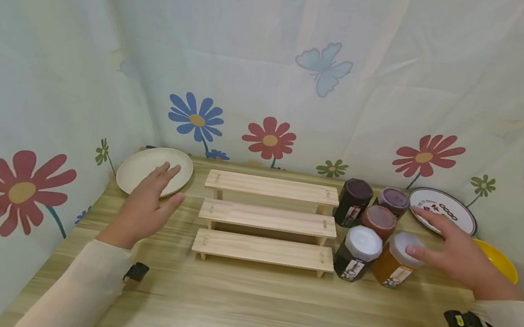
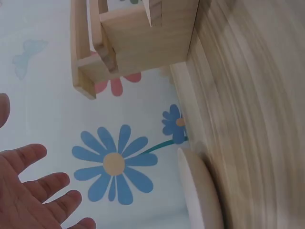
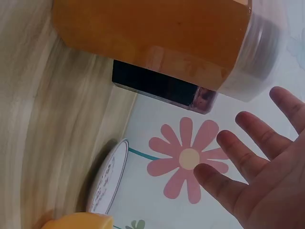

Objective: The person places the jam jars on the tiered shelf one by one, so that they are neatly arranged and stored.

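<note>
My left hand (image 1: 146, 205) hovers with fingers extended in front of a cream plate (image 1: 134, 167), overlapping its edge in the head view. The left wrist view shows those fingers spread, holding nothing, with the plate's rim (image 2: 193, 191) beyond them. My right hand (image 1: 459, 252) is held with straight fingers beside an amber jar (image 1: 388, 270) with a whitish lid; in the head view the thumb overlaps that lid. Seen from the right wrist, the spread fingers (image 3: 250, 157) are just apart from the jar's lid (image 3: 259, 52).
A three-step wooden rack (image 1: 269, 219) stands mid-table. Left of the amber jar is a white-lidded dark jar (image 1: 349, 262); behind are a red-brown-lidded jar (image 1: 379, 219), a purple-lidded jar (image 1: 394, 199) and a dark jar (image 1: 355, 200). A patterned plate (image 1: 464, 219) and yellow bowl (image 1: 501, 261) stand right.
</note>
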The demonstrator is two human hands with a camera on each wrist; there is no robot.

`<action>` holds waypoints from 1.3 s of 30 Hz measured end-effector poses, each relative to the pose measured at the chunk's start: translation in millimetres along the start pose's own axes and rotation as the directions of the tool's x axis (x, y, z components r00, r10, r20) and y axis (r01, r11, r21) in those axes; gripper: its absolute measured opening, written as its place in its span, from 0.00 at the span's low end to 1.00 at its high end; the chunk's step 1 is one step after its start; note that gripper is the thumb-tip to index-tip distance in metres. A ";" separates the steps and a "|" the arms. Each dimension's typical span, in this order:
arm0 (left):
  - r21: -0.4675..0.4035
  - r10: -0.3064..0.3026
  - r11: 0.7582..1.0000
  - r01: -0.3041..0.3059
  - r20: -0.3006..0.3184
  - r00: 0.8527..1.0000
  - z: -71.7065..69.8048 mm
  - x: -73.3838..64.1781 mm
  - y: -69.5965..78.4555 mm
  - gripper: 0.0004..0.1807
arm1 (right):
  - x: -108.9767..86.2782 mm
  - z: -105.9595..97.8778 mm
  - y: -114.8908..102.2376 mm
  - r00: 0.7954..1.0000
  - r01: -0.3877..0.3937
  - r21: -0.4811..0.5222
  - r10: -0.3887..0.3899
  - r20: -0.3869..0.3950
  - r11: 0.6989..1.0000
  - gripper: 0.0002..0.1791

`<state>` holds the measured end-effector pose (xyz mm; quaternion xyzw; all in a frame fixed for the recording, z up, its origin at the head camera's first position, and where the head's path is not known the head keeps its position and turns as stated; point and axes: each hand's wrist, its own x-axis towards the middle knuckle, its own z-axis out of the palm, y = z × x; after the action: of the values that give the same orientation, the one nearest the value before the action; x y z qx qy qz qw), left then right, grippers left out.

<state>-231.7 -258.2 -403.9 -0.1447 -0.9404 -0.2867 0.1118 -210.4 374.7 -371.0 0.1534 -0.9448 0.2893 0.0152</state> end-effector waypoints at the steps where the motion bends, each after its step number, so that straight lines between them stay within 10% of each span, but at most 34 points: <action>1: -0.026 -0.004 1.000 0.004 -0.001 1.000 2.3 0.6 -0.1 0.39 | -1.2 1.2 0.1 1.000 -0.004 0.005 0.004 0.005 1.000 0.50; 16: -0.235 -0.048 0.972 0.028 -0.077 0.996 34.2 13.3 1.1 0.34 | -15.2 16.8 0.5 0.998 -0.063 0.079 0.061 0.030 0.995 0.48; 39: -0.494 -0.143 0.862 0.115 -0.019 0.990 69.4 40.5 9.4 0.34 | -16.3 36.0 17.5 1.000 0.018 0.111 -0.017 -0.007 0.994 0.39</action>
<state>-275.2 -202.7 -443.5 -0.0974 -0.8407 -0.5271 0.0776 -197.9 373.2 -412.3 0.1616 -0.9257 0.3419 0.0118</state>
